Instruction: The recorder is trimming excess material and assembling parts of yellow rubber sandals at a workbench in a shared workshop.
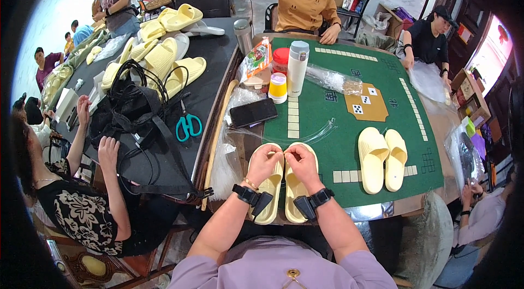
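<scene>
Before me, at the near edge of the green table mat, a pair of pale yellow slippers lies side by side: a left slipper (268, 205) and a right slipper (295, 204). My left hand (265, 165) rests over the left slipper's strap, its fingers pinched together. Over the other strap, my right hand (302, 166) is pinched too. The fingertips almost meet between the slippers; anything held there is too small to make out. A bundle of thin clear plastic strands (323, 131) lies just beyond. Farther right sits another pair of yellow slippers (373, 166).
Left of my hands are a black phone (254, 113), a yellow cup (278, 88) and a white flask (297, 69). Teal-handled scissors (189, 127), black cables and piled slippers (162, 58) occupy the dark side table (213, 43). Several people sit or stand around.
</scene>
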Tool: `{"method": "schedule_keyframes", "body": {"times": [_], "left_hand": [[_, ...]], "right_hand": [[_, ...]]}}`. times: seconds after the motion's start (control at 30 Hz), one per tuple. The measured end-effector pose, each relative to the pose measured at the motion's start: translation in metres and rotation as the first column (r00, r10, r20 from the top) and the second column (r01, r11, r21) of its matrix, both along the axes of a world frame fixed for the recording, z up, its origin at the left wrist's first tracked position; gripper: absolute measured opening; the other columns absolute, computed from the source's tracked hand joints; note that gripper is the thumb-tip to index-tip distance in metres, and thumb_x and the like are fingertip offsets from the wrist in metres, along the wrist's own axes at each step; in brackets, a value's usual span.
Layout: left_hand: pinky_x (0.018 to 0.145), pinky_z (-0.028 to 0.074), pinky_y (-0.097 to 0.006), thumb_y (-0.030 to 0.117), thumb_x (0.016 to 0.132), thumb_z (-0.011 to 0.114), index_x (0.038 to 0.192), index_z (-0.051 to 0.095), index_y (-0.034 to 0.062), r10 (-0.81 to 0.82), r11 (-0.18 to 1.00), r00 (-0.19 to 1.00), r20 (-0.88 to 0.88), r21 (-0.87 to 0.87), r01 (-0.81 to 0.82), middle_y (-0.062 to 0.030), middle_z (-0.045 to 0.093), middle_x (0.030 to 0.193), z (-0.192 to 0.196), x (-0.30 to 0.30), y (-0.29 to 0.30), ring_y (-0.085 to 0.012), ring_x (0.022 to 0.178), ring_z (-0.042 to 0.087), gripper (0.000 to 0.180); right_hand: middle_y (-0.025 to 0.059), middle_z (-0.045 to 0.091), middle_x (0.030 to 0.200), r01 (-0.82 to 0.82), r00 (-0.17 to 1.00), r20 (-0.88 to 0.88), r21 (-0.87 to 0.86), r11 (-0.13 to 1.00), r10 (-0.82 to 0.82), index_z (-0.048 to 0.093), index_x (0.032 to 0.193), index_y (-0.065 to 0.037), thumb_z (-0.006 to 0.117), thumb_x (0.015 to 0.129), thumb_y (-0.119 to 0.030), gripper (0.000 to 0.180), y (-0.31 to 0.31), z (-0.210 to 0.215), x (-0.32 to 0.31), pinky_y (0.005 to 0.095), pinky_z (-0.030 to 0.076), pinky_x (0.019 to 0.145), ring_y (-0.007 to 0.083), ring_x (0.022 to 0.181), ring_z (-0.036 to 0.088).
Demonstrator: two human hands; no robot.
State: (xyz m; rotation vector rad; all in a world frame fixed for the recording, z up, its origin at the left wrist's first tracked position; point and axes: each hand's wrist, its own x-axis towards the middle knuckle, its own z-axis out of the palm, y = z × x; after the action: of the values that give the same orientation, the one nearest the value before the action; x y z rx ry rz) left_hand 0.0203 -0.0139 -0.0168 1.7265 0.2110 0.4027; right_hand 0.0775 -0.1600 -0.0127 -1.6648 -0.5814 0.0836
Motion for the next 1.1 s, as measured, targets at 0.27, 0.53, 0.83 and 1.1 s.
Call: {"method": "schedule_keyframes", "body": {"times": [0.27, 0.53, 0.83, 1.1], "left_hand": [[0.073, 0.053, -0.028, 0.007, 0.083, 0.068, 0.090, 0.066, -0.0019, -0.044, 0.970, 0.999, 0.031, 0.240, 0.035, -0.0097, 0.064, 0.089, -0.0020, -0.0010, 0.0027, -0.0172, 0.078, 0.064, 0.012], [0.073, 0.053, -0.029, 0.007, 0.084, 0.067, 0.092, 0.065, -0.0023, -0.032, 0.997, 0.999, 0.003, -0.067, 0.032, -0.0082, 0.063, 0.088, -0.0058, 0.0005, 0.0015, -0.0147, 0.079, 0.064, 0.013], [0.074, 0.051, -0.026, 0.006, 0.085, 0.066, 0.096, 0.064, -0.0020, -0.071, 0.971, 0.997, -0.018, 0.229, 0.073, -0.0048, 0.066, 0.088, -0.0033, -0.0011, 0.0038, -0.0106, 0.081, 0.061, 0.013], [0.074, 0.051, -0.027, 0.008, 0.086, 0.067, 0.095, 0.065, -0.0015, -0.066, 0.991, 0.997, -0.040, 0.110, 0.070, -0.0044, 0.066, 0.088, -0.0047, -0.0015, 0.0031, -0.0106, 0.081, 0.061, 0.013]], "right_hand": [[0.0058, 0.057, 0.080, 0.008, 1.000, 0.026, 0.002, 1.000, -0.008, 0.063, 0.086, 0.002, 0.062, 0.084, -0.006, 0.008, 0.0002, -0.0011, 0.0006, 0.0265, 0.046, 0.064, 0.0133, 0.070, 0.055], [0.0066, 0.057, 0.079, -0.012, 1.000, 0.008, 0.004, 1.000, 0.012, 0.063, 0.085, 0.002, 0.063, 0.083, -0.006, 0.008, 0.0003, -0.0011, 0.0003, 0.0271, 0.046, 0.063, 0.0141, 0.069, 0.055], [0.0070, 0.057, 0.079, 0.007, 1.000, 0.003, 0.015, 1.000, -0.007, 0.064, 0.085, 0.002, 0.063, 0.082, -0.005, 0.007, 0.0017, -0.0025, 0.0015, 0.0269, 0.045, 0.062, 0.0143, 0.069, 0.056], [0.0063, 0.058, 0.080, -0.002, 0.999, 0.054, -0.015, 1.000, 0.003, 0.064, 0.085, 0.001, 0.063, 0.082, -0.004, 0.007, 0.0007, -0.0038, 0.0019, 0.0261, 0.045, 0.062, 0.0135, 0.070, 0.056]]}}
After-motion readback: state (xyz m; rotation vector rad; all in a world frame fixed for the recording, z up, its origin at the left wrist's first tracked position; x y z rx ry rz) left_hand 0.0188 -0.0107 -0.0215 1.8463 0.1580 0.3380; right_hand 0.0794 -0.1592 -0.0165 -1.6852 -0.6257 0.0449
